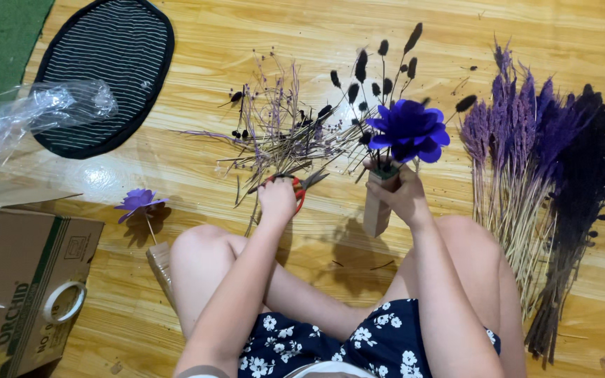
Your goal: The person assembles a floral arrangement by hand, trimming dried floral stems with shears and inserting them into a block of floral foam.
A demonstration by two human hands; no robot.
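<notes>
Bright, even light falls on the wooden floor from above and ahead of me. A white glare patch shines on the boards near the plastic wrap. Soft shadows pool under my hands. My knees look slightly soft; the edges bend a little.
</notes>
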